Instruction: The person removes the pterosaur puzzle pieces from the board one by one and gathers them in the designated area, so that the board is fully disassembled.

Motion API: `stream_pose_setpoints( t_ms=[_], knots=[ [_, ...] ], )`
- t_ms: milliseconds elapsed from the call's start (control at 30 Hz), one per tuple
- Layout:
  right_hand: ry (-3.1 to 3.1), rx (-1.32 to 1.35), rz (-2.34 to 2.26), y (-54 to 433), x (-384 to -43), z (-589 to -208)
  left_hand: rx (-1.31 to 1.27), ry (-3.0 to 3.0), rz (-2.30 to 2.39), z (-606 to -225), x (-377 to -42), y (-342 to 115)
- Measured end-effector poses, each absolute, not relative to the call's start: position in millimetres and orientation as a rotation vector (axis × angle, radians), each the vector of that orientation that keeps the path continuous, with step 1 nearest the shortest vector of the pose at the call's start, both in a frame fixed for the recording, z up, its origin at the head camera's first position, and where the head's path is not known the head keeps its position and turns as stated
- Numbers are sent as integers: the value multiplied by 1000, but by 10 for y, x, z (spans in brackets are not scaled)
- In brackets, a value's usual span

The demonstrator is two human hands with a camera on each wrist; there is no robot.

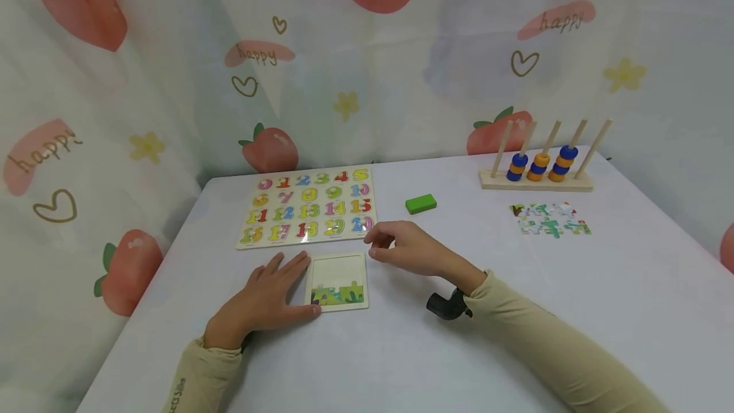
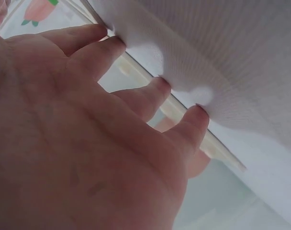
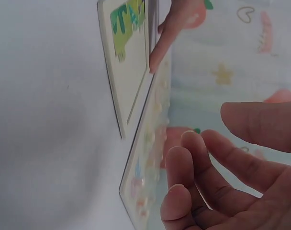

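Basically, L hand (image 1: 269,298) is spread wide w/ fingers straight, lower ctr-left of the head view, at the left edge of the sm puzzle frame (image 1: 338,271); thumb on its lower-left corner, a fingertip by the upper-left one. Frame sits approx ctr of the pic, a bit low, w/ green joined pieces (image 1: 337,295) along its near side. R hand (image 1: 410,248) hangs just right of the frame's upper-right corner, fingers loosely curled, thumb apart (R wrist view), nothing btwn them.

In the way: number board (image 1: 321,204), upper ctr-left, is right behind the frame, tilted a little, nos. 0–20 in rows; R fingertips overlap its lower-right corner in the head view. Green block (image 1: 421,204) lies beyond R hand, just above ctr, well apart from the frame. R forearm in its tan sleeve (image 1: 550,343) cuts across lower right, btwn the near side of the table (image 1: 395,362) and the loose puzzle pcs (image 1: 550,220), mid-right. Bead stand (image 1: 536,185) is behind those, upper right: 5 pegs, blue/orange beads on the mid 3. Blk wrist cam (image 1: 447,305) under R wrist. Fruit-print cloth (image 1: 395,101) fills the top.
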State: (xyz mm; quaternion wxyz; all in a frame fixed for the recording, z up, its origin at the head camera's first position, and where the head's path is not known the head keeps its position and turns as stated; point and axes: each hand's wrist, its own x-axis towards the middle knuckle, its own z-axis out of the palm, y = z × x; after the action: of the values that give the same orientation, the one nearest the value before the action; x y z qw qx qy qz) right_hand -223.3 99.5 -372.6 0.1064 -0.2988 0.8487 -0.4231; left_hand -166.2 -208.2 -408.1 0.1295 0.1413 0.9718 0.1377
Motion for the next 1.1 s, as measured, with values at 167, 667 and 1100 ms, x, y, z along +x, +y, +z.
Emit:
stream_pose_setpoints(
  t_ms=[167,667,1100],
  knots=[
    [2457,-916,-1239,838,-2208,-3759,392,2817,398,-4080,-1659,-2083],
    [2365,-1075,-1021,388,-2196,-3855,378,2820,385,-4079,-1664,-2073],
    [2402,-1142,-757,135,-2191,-3955,400,2830,425,-4084,-1662,-2097]
  ],
)
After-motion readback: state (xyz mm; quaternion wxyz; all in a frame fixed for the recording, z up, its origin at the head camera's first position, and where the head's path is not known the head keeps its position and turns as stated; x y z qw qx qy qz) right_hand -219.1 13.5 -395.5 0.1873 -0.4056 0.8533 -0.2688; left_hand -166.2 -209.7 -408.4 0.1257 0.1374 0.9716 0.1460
